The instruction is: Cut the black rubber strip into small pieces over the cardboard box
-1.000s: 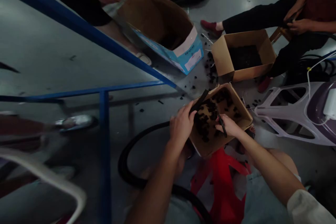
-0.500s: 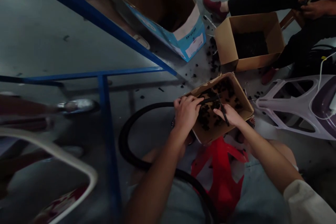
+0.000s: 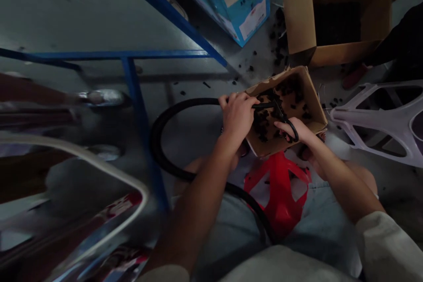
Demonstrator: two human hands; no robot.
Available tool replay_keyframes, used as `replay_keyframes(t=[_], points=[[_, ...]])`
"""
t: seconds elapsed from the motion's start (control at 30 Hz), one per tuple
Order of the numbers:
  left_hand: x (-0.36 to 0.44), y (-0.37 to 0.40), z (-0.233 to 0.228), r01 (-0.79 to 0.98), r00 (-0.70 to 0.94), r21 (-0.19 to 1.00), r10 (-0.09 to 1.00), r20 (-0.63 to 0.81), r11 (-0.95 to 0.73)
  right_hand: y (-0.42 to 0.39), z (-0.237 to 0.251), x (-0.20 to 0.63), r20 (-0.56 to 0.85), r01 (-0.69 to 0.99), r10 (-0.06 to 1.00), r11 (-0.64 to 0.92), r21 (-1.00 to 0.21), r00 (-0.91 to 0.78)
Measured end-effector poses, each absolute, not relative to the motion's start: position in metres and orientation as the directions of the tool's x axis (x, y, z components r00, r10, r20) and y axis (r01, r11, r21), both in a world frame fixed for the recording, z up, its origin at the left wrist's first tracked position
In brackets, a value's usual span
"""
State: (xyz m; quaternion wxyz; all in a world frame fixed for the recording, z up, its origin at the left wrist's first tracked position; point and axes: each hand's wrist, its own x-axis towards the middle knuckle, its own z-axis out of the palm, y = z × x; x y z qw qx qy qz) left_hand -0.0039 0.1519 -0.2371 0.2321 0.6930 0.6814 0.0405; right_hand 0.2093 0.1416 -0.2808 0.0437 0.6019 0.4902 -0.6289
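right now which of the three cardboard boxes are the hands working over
The small brown box nearest the person, above the red stool. The left hand and right hand meet over it; the blue-sided box and larger brown box lie farther off.

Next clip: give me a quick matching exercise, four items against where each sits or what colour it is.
Items:
1. left hand
2. right hand
3. stool
4. hose

Descriptions:
A. red, below the small box
B. black loop on the floor
C. grips a black strip at the box's left edge
D. fingers through black scissor handles

Pairs: 1-C, 2-D, 3-A, 4-B
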Motion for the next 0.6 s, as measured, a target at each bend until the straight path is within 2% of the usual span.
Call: replay_keyframes(t=[0.17,0.33,0.4,0.5,0.6], points=[[-0.004,0.151,-0.234,0.931,0.064,0.362,0.956,-0.285,0.046,0.142,-0.284,0.212,-0.796,0.635,0.543,-0.522,-0.57,-0.268],[-0.003,0.15,-0.238,0.924,0.111,0.383,0.952,-0.284,0.007,0.145,-0.29,0.219,-0.719,0.515,0.582,-0.511,-0.688,-0.381],[-0.002,0.15,-0.239,0.918,0.132,0.396,0.95,-0.283,-0.009,0.145,-0.287,0.218,-0.751,0.531,0.56,-0.542,-0.652,-0.35],[-0.003,0.15,-0.239,0.922,0.129,0.388,0.951,-0.283,-0.01,0.143,-0.279,0.211,-0.832,0.622,0.492,-0.575,-0.531,-0.256],[-0.005,0.151,-0.237,0.932,0.106,0.363,0.95,-0.295,0.009,0.14,-0.275,0.206,-0.85,0.661,0.456,-0.556,-0.504,-0.264]])
